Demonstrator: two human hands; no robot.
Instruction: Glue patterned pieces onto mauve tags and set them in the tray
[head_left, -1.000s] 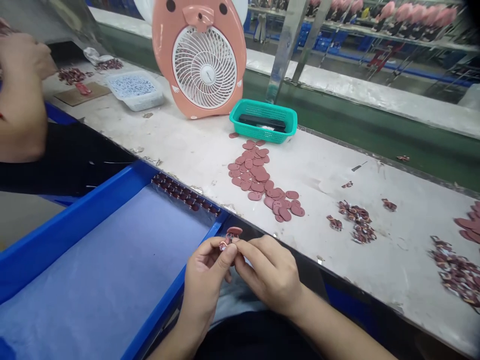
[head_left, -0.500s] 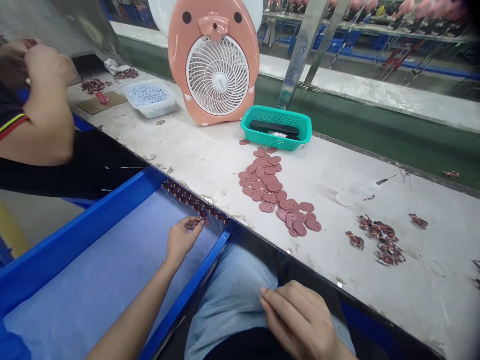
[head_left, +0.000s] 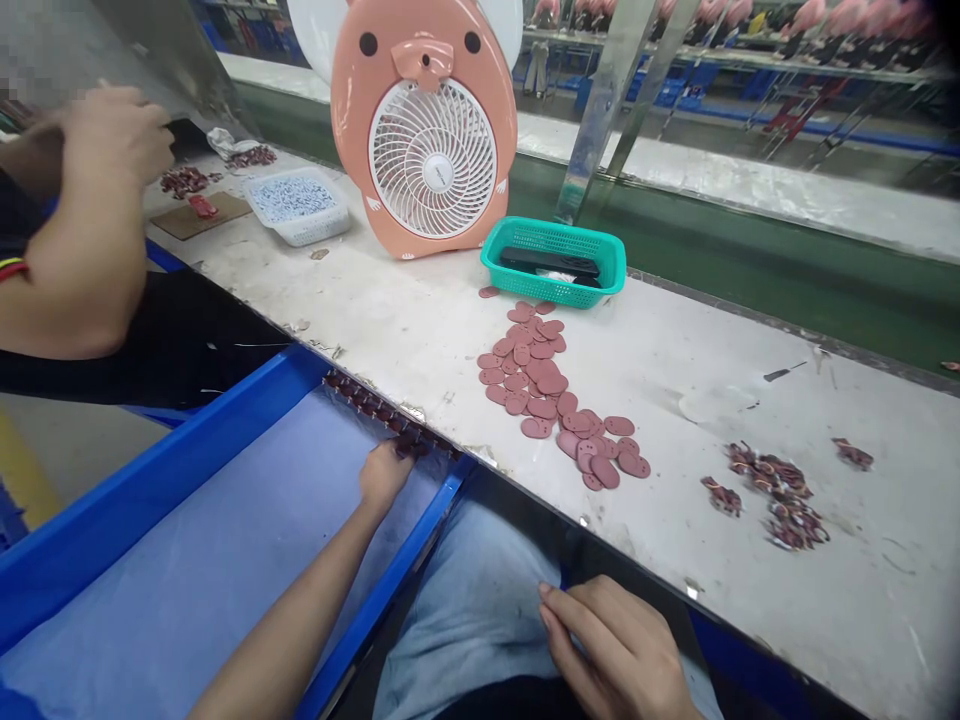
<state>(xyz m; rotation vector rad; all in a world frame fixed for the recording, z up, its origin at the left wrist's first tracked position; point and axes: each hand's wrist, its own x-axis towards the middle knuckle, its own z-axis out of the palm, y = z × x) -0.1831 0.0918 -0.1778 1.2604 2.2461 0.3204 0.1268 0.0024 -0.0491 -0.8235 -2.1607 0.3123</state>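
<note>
My left hand (head_left: 386,472) reaches into the blue tray (head_left: 142,480) below the table edge. Its fingers are closed around a small dark red piece (head_left: 406,449), partly hidden by the hand. Beside the fingertips, a row of similar dark red pieces (head_left: 364,397) lines the tray's far end, under the table edge. Above my lap, my right hand (head_left: 619,640) is half curled with its fingers together, and I see nothing in it. The closest things on the table are loose bundles of dark red pieces (head_left: 780,478) and a spread of flat reddish ovals with small holes (head_left: 544,378).
A pink animal-shaped fan (head_left: 349,130) stands at the back, beside a green basket (head_left: 555,290) holding dark items. A white basket (head_left: 311,232) of small bluish bits is farther left. Another person's arm (head_left: 97,230) is at far left. A thin dark tool (head_left: 784,372) lies at right.
My left hand has moved forward and slightly right, carrying the small piece to the row at the tray's end. My right hand has barely moved. The other person's hands have shifted right.
</note>
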